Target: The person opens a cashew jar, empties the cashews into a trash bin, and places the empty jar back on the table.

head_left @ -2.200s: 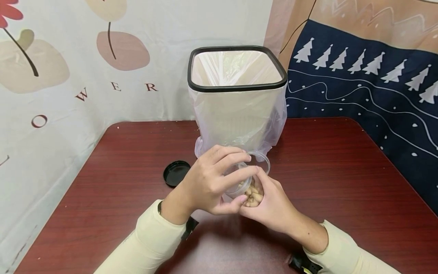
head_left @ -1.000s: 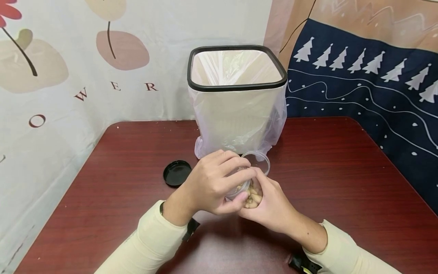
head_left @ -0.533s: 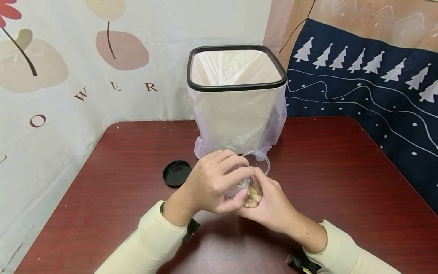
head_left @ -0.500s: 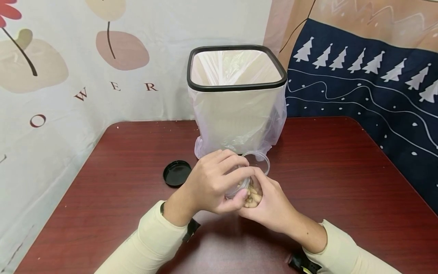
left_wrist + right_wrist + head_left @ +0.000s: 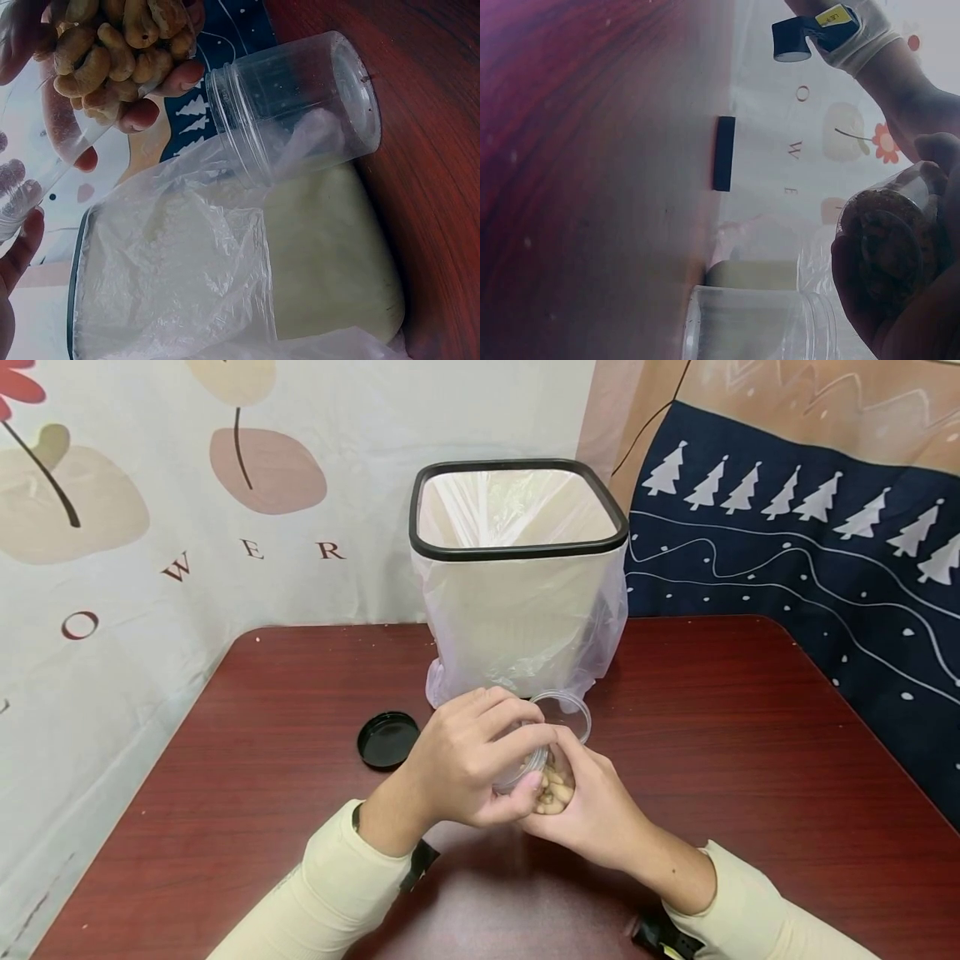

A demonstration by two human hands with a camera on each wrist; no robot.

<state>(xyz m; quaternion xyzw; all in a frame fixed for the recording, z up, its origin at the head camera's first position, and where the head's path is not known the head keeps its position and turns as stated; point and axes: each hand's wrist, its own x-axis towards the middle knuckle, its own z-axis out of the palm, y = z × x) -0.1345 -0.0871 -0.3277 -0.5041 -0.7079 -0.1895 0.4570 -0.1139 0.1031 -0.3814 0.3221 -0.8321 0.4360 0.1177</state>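
A clear plastic jar [image 5: 525, 768] is tilted over in my two hands above the table. My right hand [image 5: 600, 806] grips it round its lower end, where the pale cashews [image 5: 116, 52] are gathered. My left hand [image 5: 468, 764] holds the jar near its mouth, thumb on the near side and fingers over the far side. The threaded mouth shows at the lower left of the jar in the left wrist view. Just beyond my hands, a second clear jar [image 5: 292, 97], lidless and with no nuts in it, stands on the table, partly hidden in the head view.
A pale bin [image 5: 525, 610] with a black rim and a translucent bag liner stands behind the second jar. To the left of my hands lies a black lid [image 5: 388, 741] on the red-brown table [image 5: 750, 760]. Printed cloths hang behind the table.
Compared with about two seconds ago, the jar of cashews has turned slightly, and its mouth looks narrower. Over the last half second both hands stay almost still.
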